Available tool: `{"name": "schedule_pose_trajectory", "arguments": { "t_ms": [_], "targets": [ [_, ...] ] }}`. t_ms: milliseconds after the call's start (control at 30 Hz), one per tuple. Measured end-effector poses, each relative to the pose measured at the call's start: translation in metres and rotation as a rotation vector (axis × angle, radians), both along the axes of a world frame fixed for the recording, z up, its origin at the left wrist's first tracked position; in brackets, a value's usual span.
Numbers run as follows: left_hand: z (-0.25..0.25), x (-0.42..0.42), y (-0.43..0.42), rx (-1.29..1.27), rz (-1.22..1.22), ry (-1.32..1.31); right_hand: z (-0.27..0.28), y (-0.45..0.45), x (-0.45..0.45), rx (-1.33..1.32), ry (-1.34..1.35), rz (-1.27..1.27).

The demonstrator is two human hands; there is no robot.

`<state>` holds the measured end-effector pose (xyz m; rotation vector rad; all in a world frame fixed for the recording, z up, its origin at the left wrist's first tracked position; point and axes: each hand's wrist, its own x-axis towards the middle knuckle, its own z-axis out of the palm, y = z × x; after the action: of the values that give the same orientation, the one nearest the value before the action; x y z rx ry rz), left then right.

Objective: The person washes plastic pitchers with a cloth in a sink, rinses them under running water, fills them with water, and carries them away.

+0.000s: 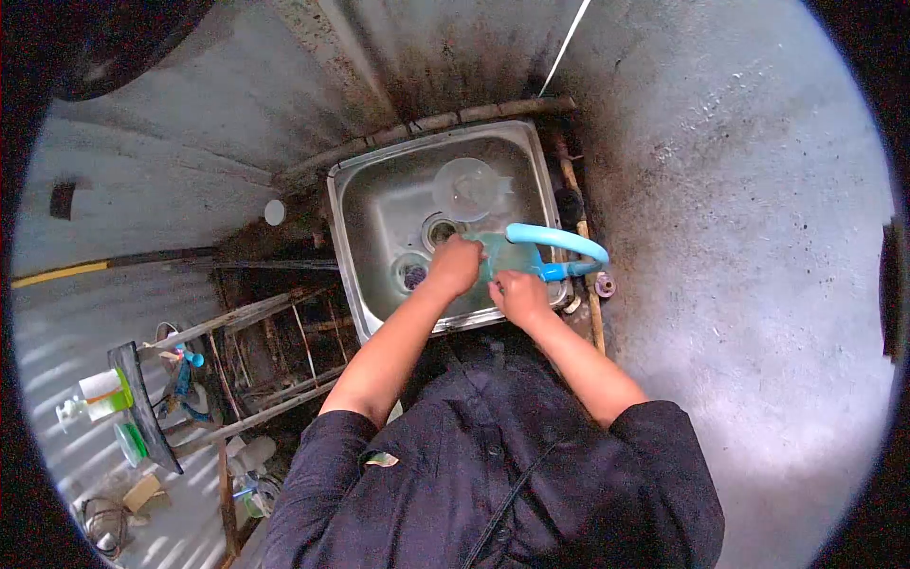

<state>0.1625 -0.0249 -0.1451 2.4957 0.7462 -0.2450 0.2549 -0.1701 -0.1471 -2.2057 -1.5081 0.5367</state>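
Note:
Both my hands are over the front part of a stainless steel sink [343,237]. My left hand [459,266] is closed on the left edge of a translucent green plastic item [512,250], whose exact kind I cannot make out. With bent fingers, my right hand [521,296] grips the near right edge of the same item. The light blue curved faucet [559,237] arches above it from the right. Behind my hands, a clear round plastic bowl or lid [466,188] lies in the basin. A small clear round vessel [410,271] with something dark inside sits left of my left hand.
The drain [440,231] lies just beyond my left hand. A wooden pole [590,303] and pipe fittings run along the sink's right side. At lower left stand a metal rack [256,322] and a dark shelf [142,408] with bottles. A grey wall [749,237] rises on the right.

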Motion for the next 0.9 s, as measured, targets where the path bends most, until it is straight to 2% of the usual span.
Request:
{"name": "schedule_pose_trajectory", "arguments": {
  "t_ms": [200,300,400,500,600,700,800,900],
  "targets": [
    [0.003,0.001,-0.007,0.009,-0.042,-0.026,-0.004,-0.006,-0.001,-0.015,0.088,-0.012],
    [-0.002,0.005,-0.011,0.06,-0.087,-0.165,-0.008,-0.006,-0.007,-0.029,0.2,0.013],
    [-0.009,0.015,-0.008,0.028,-0.121,-0.226,-0.01,-0.003,-0.012,-0.084,0.177,-0.039],
    [-0.011,0.024,-0.009,0.023,-0.074,-0.302,0.002,0.003,-0.012,-0.073,0.283,-0.142],
    [0.0,0.031,-0.01,-0.137,0.032,-0.33,0.001,0.007,-0.013,-0.054,0.394,-0.265],
    [-0.015,0.031,-0.02,-0.214,0.262,-0.587,-0.019,0.008,-0.012,-0.058,0.495,-0.367],
    [-0.023,0.023,-0.028,-0.343,0.242,-0.511,-0.02,0.012,-0.009,0.033,0.467,-0.362],
    [-0.02,0.018,-0.03,-0.328,0.237,-0.541,-0.013,0.016,-0.007,-0.002,0.48,-0.328]
  ]
}}
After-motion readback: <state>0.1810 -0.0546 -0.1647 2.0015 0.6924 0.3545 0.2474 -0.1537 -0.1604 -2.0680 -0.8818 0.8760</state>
